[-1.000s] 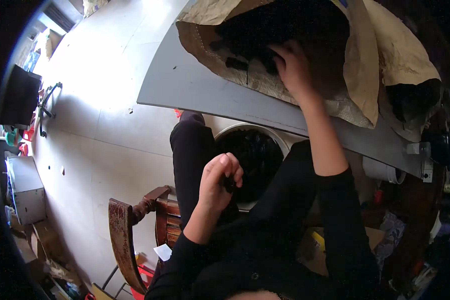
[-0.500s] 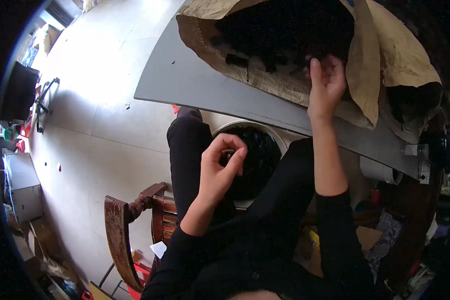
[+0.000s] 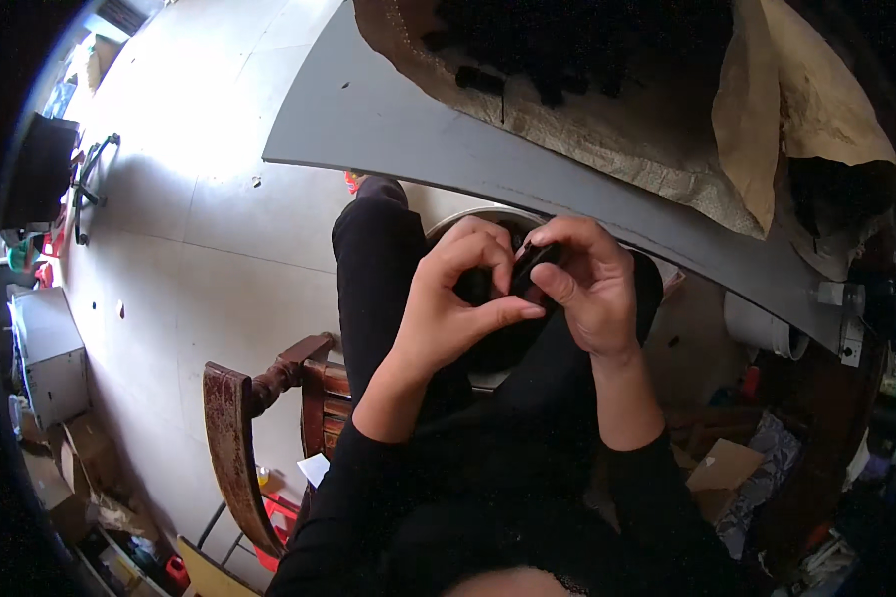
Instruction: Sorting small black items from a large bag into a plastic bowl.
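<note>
Over my lap, my right hand (image 3: 595, 284) is closed on a small flat black piece (image 3: 536, 267), pinched between thumb and fingers. My left hand (image 3: 460, 289) meets it from the other side with curled fingers, the thumb reaching under the piece. Whatever the left fingers grip is too dark and hidden to make out. Below both hands, between my knees, stands a round pale-rimmed tub (image 3: 468, 215), mostly covered by them. On the grey tabletop ahead lies an open brown sack (image 3: 657, 164) with several black pieces (image 3: 480, 80) at its mouth.
The grey table (image 3: 368, 129) has its near edge just past my knees. A worn wooden chair (image 3: 231, 448) stands at my left. White buckets (image 3: 757, 323) sit under the table at right. Boxes (image 3: 50, 348) line the far left of the floor.
My right hand has come back from the sack's mouth to my left hand, now with a black piece in it. The left hand has moved slightly right, and its fingers now meet the right hand.
</note>
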### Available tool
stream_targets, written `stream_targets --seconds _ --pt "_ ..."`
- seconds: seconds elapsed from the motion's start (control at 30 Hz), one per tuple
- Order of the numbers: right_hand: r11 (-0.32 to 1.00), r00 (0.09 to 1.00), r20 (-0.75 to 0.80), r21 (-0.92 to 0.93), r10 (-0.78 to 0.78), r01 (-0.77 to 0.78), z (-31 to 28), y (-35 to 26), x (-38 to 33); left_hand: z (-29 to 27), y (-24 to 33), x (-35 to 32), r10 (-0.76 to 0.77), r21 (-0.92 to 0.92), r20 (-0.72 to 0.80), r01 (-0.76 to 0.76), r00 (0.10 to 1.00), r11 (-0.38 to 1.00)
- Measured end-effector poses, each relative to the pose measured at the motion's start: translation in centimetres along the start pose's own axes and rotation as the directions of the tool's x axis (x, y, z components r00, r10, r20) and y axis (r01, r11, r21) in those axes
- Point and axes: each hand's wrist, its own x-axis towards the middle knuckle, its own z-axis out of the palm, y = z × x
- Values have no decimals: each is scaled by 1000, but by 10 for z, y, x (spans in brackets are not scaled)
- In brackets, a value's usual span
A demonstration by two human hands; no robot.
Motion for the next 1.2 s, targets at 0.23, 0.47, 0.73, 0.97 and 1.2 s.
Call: stream_targets --seconds 0.23,0.47,0.73,0.97,1.2 --pt "928 985 -53 -347 -165 137 -1 -4 -10 13 2 -7 -162 -82 -62 157 985 984" --pt "896 953 -191 -421 -237 139 12 -5 -19 24 7 -10 -43 30 -165 49 985 998" --pt "669 894 -94 -698 -439 255 21 -1 -28 32 -4 -18 -76 -130 -181 53 981 990" --pt "866 947 -241 -496 -210 66 7 -1 -33 18 -1 -13 -278 -224 72 287 958 931" --pt "904 917 -196 331 346 -270 -11 -5 -30 17 11 -10 -99 108 136 84 986 991"
